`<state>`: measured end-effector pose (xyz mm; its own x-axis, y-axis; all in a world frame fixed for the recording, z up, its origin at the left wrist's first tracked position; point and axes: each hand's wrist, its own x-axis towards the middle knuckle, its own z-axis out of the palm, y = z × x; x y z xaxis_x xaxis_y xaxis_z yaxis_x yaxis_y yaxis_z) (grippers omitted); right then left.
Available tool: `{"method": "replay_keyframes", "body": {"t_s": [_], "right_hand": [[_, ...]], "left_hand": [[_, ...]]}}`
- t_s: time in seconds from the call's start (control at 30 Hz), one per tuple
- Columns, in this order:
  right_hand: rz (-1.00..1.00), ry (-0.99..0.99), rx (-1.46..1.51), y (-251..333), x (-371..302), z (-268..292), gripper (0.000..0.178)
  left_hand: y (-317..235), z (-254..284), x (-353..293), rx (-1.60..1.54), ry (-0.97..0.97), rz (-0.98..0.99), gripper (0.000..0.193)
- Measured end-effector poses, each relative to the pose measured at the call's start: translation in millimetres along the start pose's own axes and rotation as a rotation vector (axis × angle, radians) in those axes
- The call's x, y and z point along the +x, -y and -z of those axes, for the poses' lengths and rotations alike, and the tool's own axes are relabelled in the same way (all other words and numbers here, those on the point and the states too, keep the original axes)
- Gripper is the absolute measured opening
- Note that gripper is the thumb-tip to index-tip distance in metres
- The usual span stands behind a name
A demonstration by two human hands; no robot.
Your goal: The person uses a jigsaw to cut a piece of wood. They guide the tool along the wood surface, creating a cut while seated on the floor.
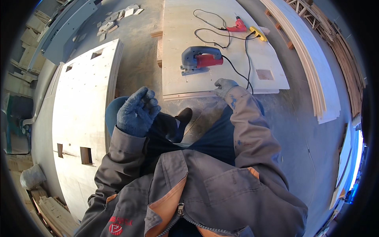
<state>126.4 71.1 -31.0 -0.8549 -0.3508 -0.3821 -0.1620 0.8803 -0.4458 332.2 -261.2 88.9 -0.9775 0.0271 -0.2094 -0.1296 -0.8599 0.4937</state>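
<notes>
My left hand (138, 112), in a grey-blue work glove, is raised above my left knee. Its fingers curl in toward the palm, and nothing shows in them. My right hand (225, 87), gloved too, is closed at the near edge of a plywood sheet (181, 85). Whatever its fingers may hold is hidden. Just beyond that hand, a red and grey jigsaw (204, 58) stands upright on the sheet. Its black cord (236, 70) trails off to the right. Near the sheet's right corner is a rectangular cutout (264, 74).
Farther back on the sheet lie a red drill (237, 25) with a looped cord and a yellow power strip (257, 33). A plywood stack (81, 114) with square cutouts stands at left. Long boards (306, 55) are stacked at right. Wood offcuts (120, 15) litter the floor behind.
</notes>
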Motion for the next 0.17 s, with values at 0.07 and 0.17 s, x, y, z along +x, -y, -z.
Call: {"method": "replay_keyframes", "body": {"t_s": [0.07, 0.17], "right_hand": [[0.008, 0.027, -0.038, 2.0, -1.8, 1.2, 0.052], [-0.028, 0.063, 0.036, 9.2, -10.8, 12.5, 0.052]], "left_hand": [[4.6, -2.8, 3.5, 0.010, -0.032, -0.006, 0.025], [6.4, 3.5, 13.3, 0.008, -0.008, -0.001, 0.026]]}}
